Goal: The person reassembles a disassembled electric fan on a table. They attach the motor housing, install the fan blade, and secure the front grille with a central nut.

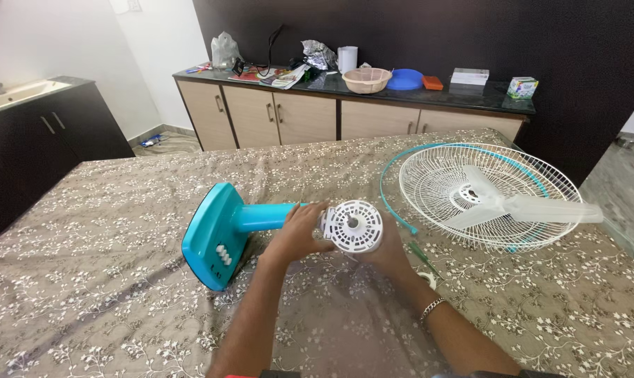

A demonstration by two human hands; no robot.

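A table fan lies on its side on a flower-patterned cloth. Its turquoise base (pixel 212 234) with white buttons faces left, and the turquoise neck (pixel 264 215) runs right to the white round motor housing (pixel 353 225). My left hand (pixel 297 233) grips the neck where it meets the housing. My right hand (pixel 387 250), with a bracelet on the wrist, cups the housing from underneath and behind. To the right lie a white wire fan guard (pixel 429 185) and the translucent fan blade (pixel 520 206) resting on it.
A turquoise rim ring (pixel 389 199) curves around the guard's left side. A green-handled screwdriver (pixel 423 257) lies by my right wrist. Behind stands a beige cabinet (pixel 282 115) with a basket (pixel 366 79), a blue plate, boxes and bags on top. A dark counter with a sink (pixel 12 94) is at far left.
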